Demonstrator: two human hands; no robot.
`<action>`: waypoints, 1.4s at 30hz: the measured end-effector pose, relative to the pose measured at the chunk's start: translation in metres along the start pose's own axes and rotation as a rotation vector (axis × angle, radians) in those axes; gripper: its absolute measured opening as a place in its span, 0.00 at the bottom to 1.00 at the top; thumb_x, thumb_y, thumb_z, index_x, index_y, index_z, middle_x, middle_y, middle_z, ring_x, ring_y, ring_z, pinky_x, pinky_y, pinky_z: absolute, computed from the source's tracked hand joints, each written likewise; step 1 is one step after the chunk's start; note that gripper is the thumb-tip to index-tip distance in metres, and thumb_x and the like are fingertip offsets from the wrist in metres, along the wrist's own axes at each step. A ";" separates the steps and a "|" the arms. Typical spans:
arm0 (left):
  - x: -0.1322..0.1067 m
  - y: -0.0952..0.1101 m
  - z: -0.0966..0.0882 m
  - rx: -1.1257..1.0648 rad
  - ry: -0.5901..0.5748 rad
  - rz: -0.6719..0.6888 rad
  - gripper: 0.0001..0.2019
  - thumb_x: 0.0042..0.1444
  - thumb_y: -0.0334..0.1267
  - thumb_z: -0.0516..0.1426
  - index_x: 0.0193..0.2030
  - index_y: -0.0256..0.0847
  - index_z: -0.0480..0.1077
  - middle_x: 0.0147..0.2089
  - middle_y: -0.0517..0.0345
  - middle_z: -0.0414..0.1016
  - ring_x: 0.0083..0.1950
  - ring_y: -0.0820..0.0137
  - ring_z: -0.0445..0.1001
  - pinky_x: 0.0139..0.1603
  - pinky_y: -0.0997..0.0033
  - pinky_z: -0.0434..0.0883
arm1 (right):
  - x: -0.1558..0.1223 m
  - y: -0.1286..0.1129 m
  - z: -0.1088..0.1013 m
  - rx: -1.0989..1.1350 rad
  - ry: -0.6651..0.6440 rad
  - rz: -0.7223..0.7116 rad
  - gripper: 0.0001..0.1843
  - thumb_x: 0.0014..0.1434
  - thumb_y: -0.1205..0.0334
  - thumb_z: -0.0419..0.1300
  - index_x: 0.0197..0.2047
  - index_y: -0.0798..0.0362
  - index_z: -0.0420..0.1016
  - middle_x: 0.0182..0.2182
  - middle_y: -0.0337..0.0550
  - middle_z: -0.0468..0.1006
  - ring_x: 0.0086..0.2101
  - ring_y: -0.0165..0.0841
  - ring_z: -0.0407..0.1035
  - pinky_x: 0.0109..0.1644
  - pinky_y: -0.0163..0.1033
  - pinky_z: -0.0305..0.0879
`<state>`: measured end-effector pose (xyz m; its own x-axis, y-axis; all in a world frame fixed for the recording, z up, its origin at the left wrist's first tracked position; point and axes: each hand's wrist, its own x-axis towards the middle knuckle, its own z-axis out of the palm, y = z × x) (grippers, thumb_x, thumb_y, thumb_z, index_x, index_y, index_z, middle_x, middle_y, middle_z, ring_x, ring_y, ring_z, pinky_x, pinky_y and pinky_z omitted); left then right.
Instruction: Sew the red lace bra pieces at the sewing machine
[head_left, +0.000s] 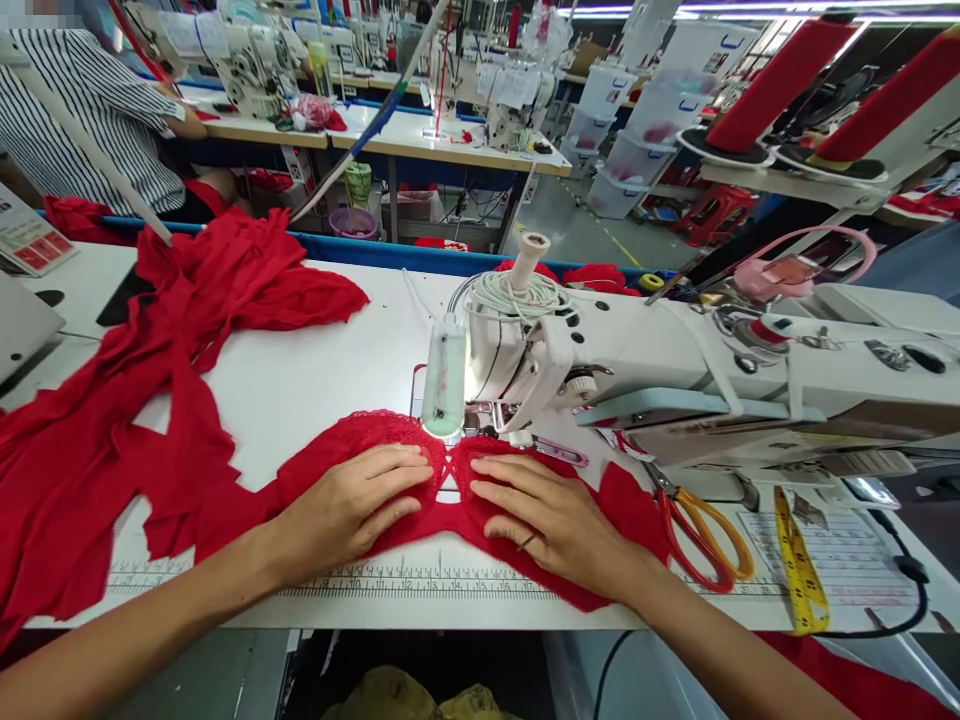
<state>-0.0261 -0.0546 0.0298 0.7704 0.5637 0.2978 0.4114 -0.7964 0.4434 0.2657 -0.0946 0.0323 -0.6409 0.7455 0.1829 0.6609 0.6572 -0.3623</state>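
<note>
A red lace bra lies spread on the white table in front of the sewing machine. My left hand rests flat on its left cup, fingers stretched toward the middle. On the right cup lies my right hand, fingers extended and slightly apart, a ring on one of them. Between the fingertips, crossed red straps show at the bra's centre. The pale green guard at the machine head stands just beyond this centre and hides the needle.
Red fabric is heaped on the left. Scissors with red and orange handles, a yellow tape measure and a paper sheet lie right. Red thread cones stand above. A person in stripes sits at the back left.
</note>
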 end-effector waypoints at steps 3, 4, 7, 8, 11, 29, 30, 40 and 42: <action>0.007 -0.006 -0.005 0.025 -0.154 0.022 0.19 0.69 0.42 0.56 0.64 0.41 0.67 0.62 0.47 0.72 0.61 0.61 0.73 0.59 0.61 0.74 | 0.009 -0.005 -0.004 -0.073 -0.130 -0.029 0.24 0.67 0.51 0.61 0.61 0.53 0.73 0.63 0.50 0.72 0.63 0.44 0.64 0.50 0.47 0.79; 0.008 -0.009 -0.006 0.058 -0.210 0.026 0.24 0.65 0.46 0.60 0.65 0.41 0.67 0.64 0.44 0.71 0.62 0.56 0.72 0.59 0.56 0.74 | 0.011 -0.006 -0.005 -0.109 -0.186 -0.016 0.28 0.64 0.49 0.64 0.62 0.55 0.72 0.64 0.53 0.70 0.64 0.47 0.63 0.48 0.48 0.81; 0.011 -0.016 -0.007 0.134 -0.313 0.036 0.38 0.51 0.57 0.67 0.65 0.40 0.67 0.66 0.38 0.68 0.63 0.44 0.70 0.61 0.45 0.71 | 0.018 -0.010 -0.009 -0.187 -0.315 0.045 0.41 0.57 0.44 0.69 0.66 0.60 0.67 0.67 0.60 0.64 0.65 0.52 0.60 0.47 0.52 0.81; 0.011 -0.018 -0.007 0.146 -0.328 0.037 0.40 0.49 0.58 0.68 0.65 0.40 0.67 0.66 0.37 0.67 0.62 0.43 0.70 0.61 0.43 0.70 | 0.020 -0.010 -0.011 -0.198 -0.343 0.055 0.43 0.56 0.44 0.69 0.66 0.61 0.67 0.67 0.61 0.63 0.65 0.53 0.60 0.48 0.52 0.80; 0.011 -0.019 -0.009 0.160 -0.343 0.038 0.43 0.48 0.60 0.68 0.67 0.41 0.65 0.68 0.38 0.66 0.63 0.42 0.69 0.61 0.43 0.69 | 0.022 -0.010 -0.014 -0.197 -0.395 0.057 0.46 0.54 0.44 0.71 0.67 0.61 0.65 0.68 0.62 0.62 0.65 0.54 0.59 0.49 0.53 0.80; 0.008 -0.022 -0.008 0.136 -0.323 0.032 0.43 0.49 0.57 0.68 0.69 0.45 0.63 0.69 0.42 0.65 0.66 0.45 0.67 0.65 0.46 0.66 | 0.015 0.002 -0.011 -0.102 -0.362 0.081 0.48 0.52 0.37 0.69 0.66 0.58 0.67 0.70 0.55 0.60 0.66 0.53 0.56 0.53 0.55 0.77; 0.009 -0.021 -0.008 0.143 -0.330 0.027 0.43 0.49 0.56 0.69 0.69 0.44 0.63 0.69 0.41 0.65 0.66 0.45 0.67 0.65 0.45 0.66 | 0.015 0.002 -0.011 -0.093 -0.363 0.083 0.47 0.52 0.37 0.69 0.66 0.57 0.67 0.70 0.54 0.59 0.67 0.53 0.56 0.54 0.56 0.76; 0.005 -0.018 -0.011 0.142 -0.336 -0.001 0.44 0.47 0.54 0.71 0.68 0.43 0.64 0.70 0.39 0.64 0.67 0.43 0.66 0.64 0.44 0.68 | 0.007 0.006 -0.007 -0.032 -0.273 0.072 0.46 0.53 0.36 0.68 0.67 0.51 0.67 0.69 0.52 0.62 0.66 0.51 0.57 0.60 0.55 0.71; 0.005 -0.012 -0.013 0.128 -0.286 0.019 0.39 0.52 0.53 0.68 0.68 0.42 0.63 0.68 0.40 0.66 0.66 0.45 0.68 0.63 0.47 0.70 | 0.005 0.003 -0.007 -0.052 -0.204 0.035 0.40 0.56 0.38 0.67 0.65 0.51 0.70 0.67 0.52 0.66 0.64 0.50 0.61 0.57 0.52 0.74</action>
<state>-0.0340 -0.0392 0.0370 0.8769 0.4783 0.0466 0.4396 -0.8376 0.3244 0.2667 -0.0880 0.0386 -0.6798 0.7332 -0.0196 0.6998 0.6403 -0.3167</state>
